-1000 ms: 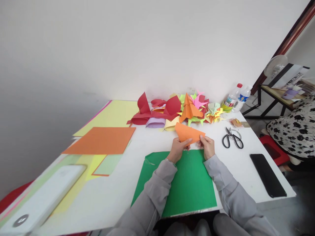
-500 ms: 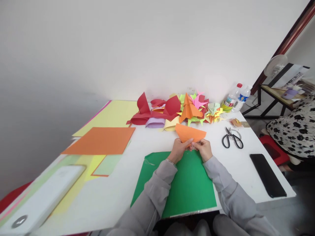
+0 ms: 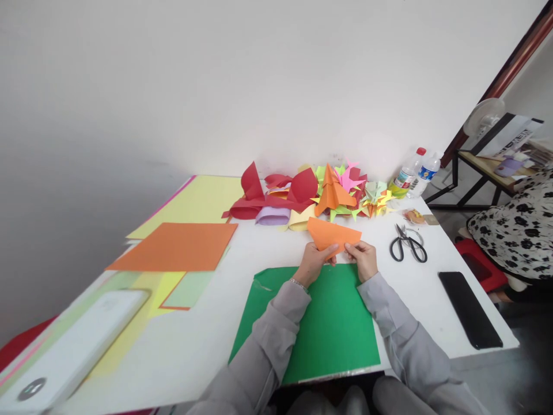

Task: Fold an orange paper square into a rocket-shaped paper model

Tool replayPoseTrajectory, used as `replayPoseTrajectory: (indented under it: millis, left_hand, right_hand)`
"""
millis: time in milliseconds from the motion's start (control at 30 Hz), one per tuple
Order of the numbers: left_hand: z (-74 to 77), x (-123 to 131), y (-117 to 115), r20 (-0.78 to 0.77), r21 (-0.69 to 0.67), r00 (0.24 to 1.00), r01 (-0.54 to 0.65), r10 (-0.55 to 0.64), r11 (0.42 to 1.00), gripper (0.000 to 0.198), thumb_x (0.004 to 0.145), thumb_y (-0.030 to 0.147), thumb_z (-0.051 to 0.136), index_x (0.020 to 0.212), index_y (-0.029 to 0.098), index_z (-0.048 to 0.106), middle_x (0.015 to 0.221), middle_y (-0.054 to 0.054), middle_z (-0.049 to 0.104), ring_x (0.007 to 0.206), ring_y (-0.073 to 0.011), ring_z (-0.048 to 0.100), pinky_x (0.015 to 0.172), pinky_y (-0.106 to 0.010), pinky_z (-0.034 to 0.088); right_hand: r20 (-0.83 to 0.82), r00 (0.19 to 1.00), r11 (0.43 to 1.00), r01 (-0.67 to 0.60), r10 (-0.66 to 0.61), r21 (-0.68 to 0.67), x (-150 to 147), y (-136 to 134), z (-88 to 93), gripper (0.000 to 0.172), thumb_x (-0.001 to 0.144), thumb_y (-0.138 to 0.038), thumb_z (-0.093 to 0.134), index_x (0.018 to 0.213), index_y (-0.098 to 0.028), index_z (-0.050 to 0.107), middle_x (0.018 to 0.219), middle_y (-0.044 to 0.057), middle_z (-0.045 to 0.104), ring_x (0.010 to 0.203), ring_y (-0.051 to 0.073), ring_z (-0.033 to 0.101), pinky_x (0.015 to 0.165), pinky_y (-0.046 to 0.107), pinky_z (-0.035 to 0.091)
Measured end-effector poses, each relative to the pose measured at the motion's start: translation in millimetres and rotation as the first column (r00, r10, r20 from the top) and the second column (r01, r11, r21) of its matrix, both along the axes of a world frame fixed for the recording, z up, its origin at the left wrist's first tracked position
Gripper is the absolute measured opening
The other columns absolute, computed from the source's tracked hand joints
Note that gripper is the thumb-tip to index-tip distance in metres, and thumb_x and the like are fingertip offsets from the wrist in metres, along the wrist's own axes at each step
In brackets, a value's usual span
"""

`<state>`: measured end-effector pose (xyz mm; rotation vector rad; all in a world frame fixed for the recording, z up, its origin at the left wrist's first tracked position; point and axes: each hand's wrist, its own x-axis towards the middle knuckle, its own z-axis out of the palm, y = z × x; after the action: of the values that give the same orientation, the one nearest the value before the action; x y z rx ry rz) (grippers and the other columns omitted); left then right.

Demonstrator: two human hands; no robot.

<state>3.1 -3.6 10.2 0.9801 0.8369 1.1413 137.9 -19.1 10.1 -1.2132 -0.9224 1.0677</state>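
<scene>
A folded piece of orange paper is held up above the far edge of a green sheet. My left hand pinches its lower left part, thumb lying across the front. At its lower right edge, my right hand grips it between thumb and fingers. Some fingers of both hands are hidden behind the paper. Just beyond it lie folded paper pieces, among them an orange paper plane, red curled shapes and a purple paper loop.
Black-handled scissors and a black phone lie to the right. Two bottles stand at the back right. Orange sheets, a yellow sheet and a long white case are on the left. Another person sits at right.
My right hand has shifted slightly right along the lower edge of the orange paper, away from my left thumb. The left hand has stayed nearly in place.
</scene>
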Motion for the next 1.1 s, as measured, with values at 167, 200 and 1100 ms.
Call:
replayPoseTrajectory:
  millis: [167, 200, 1100]
  left_hand:
    - [-0.9, -2, 1, -0.036, 0.008, 0.999, 0.015, -0.015, 1.0, 0.035, 0.063, 0.039, 0.075, 0.049, 0.012, 0.058, 0.042, -0.001, 0.056, 0.038, -0.0109, 0.05, 0.041, -0.024, 0.041]
    - [-0.5, -2, 1, -0.038, 0.006, 0.999, 0.012, -0.012, 1.0, 0.036, 0.064, 0.038, 0.075, 0.048, 0.011, 0.057, 0.041, -0.002, 0.056, 0.038, -0.0108, 0.05, 0.041, -0.024, 0.041]
    - [3.7, -4, -2, 0.025, -0.051, 0.996, 0.087, -0.085, 0.995, 0.03, 0.059, 0.036, 0.079, 0.06, 0.01, 0.064, 0.048, -0.002, 0.06, 0.044, -0.0115, 0.054, 0.047, -0.025, 0.046]
  right_hand:
    - [-0.046, 0.998, 0.999, 0.046, -0.046, 0.004, 5, 2, 5.4, 0.029, 0.058, -0.041, 0.075, 0.049, -0.017, 0.061, 0.042, -0.003, 0.052, 0.041, 0.009, 0.042, 0.043, 0.023, 0.031]
    - [-0.065, 0.996, 0.998, 0.061, -0.061, 0.005, 6, 3, 6.2, 0.029, 0.058, -0.041, 0.075, 0.05, -0.017, 0.061, 0.042, -0.003, 0.051, 0.041, 0.009, 0.042, 0.042, 0.023, 0.031]
    - [-0.148, 0.988, 0.998, 0.055, -0.052, 0.017, 6, 6, -2.5, 0.034, 0.06, -0.042, 0.076, 0.054, -0.017, 0.055, 0.043, -0.004, 0.052, 0.039, 0.008, 0.043, 0.041, 0.022, 0.032]
